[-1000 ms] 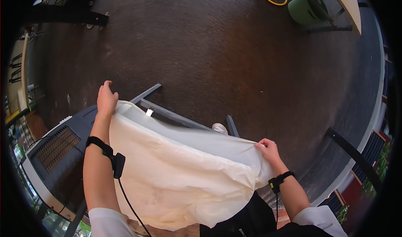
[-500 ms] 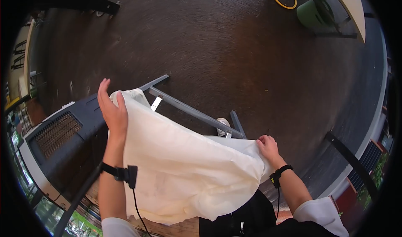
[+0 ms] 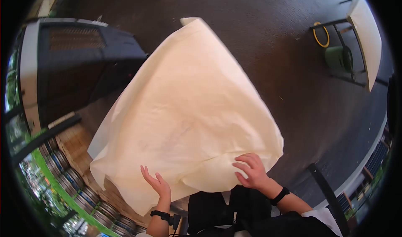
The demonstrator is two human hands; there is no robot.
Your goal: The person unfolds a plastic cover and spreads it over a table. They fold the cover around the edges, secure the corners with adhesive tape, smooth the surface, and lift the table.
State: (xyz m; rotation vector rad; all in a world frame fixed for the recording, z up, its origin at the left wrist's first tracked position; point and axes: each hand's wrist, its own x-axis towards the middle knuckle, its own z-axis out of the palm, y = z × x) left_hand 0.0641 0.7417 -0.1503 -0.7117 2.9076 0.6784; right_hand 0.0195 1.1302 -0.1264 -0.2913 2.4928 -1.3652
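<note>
Cloth sheet (image 3: 188, 103), broad, thin and cream-coloured, spread in front of both hands, far corner turned over, soft creases across the near part. Underside and any support hidden; faint greyish smudge near the middle, hard to make out. Left hand (image 3: 158, 186) at the near edge, grip apart, fingers extended. Right hand (image 3: 252, 173) over the near right part, grip apart, fingers curved; cannot tell contact from hovering for either. At left, boxy dark grey machine (image 3: 121, 44) with brownish ribbed grille (image 3: 78, 38), lower front too dark to read. At far right, round green bucket (image 3: 334, 60), partly behind dark legs of pale-topped table (image 3: 366, 36).
</note>
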